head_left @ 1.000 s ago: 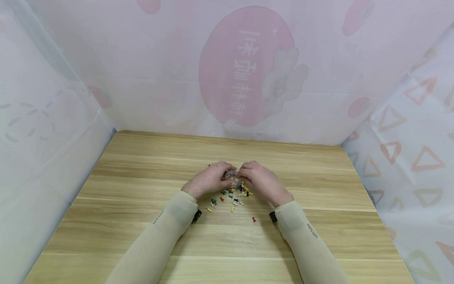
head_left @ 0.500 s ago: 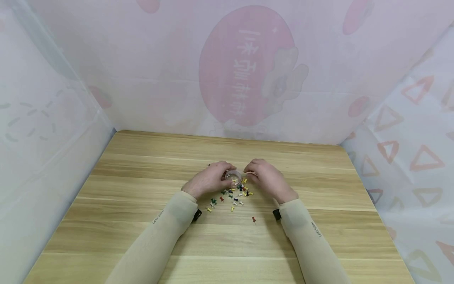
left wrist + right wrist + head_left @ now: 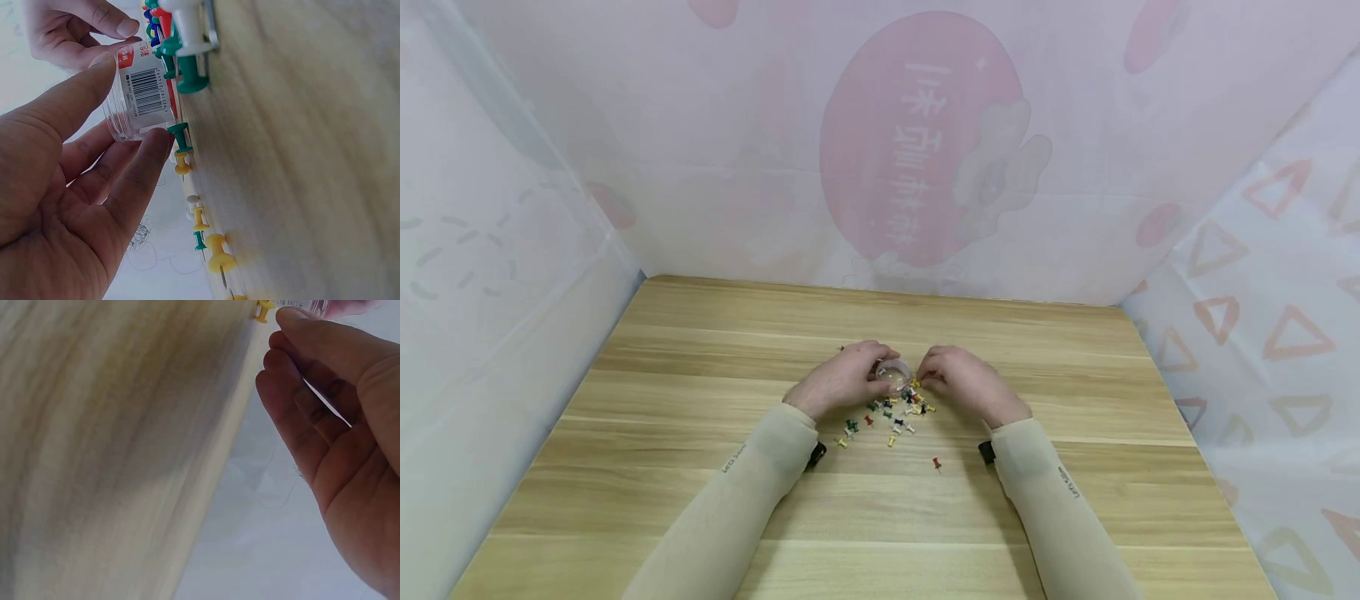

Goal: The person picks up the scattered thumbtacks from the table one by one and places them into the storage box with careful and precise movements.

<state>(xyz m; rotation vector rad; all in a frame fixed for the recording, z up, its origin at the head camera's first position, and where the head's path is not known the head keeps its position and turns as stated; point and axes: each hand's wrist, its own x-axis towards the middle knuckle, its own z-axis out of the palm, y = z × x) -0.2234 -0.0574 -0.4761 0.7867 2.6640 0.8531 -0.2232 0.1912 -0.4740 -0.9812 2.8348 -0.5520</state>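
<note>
Clear plastic jar (image 3: pixel 145 94) on wood-grain desk (image 3: pixel 880 521), clasped in left hand (image 3: pixel 844 379). Yellow plastic pushpin (image 3: pixel 263 310) beside it seemingly reached for by right hand (image 3: pixel 964 383); whether pinched cannot be told. Firm pinch needed next.

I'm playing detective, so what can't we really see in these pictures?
Head view: how many of the small, colourful plastic pushpins sit inside the small, round, clear plastic jar; they're too tiny.
Head view: whether the bare right hand pinches a pushpin; its own fingers block that.
Left wrist view: the finest print on the jar's white-and-red label; too small and blurred.
Right wrist view: the whole jar; the top edge cuts it off.
</note>
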